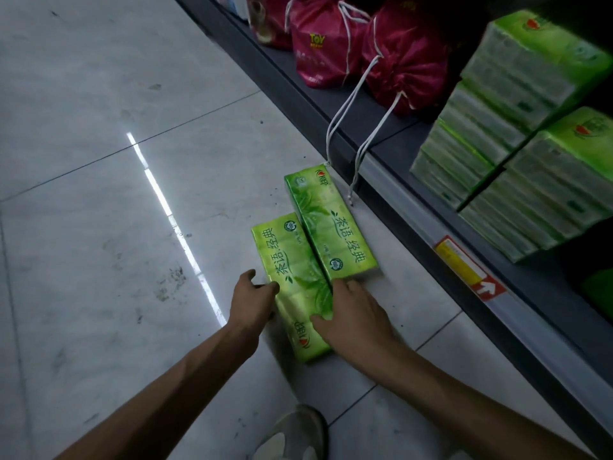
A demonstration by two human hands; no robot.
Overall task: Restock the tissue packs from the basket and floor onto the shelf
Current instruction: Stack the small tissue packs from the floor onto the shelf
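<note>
Two long green tissue packs lie side by side on the tiled floor by the shelf's foot. The near pack (pixel 295 293) is held from both sides. My left hand (pixel 252 300) grips its left edge, thumb on top. My right hand (pixel 355 313) holds its right side, with the thumb across the top and the fingertips touching the near end of the far pack (pixel 328 224). On the dark bottom shelf (pixel 398 151) at right stand stacks of the same green packs (pixel 517 141).
Red drawstring bags (pixel 335 44) sit further along the shelf, their white cords hanging over its edge to the floor near the far pack. A yellow and red price label (pixel 467 267) is on the shelf rail. My shoe (pixel 295 433) is at the bottom.
</note>
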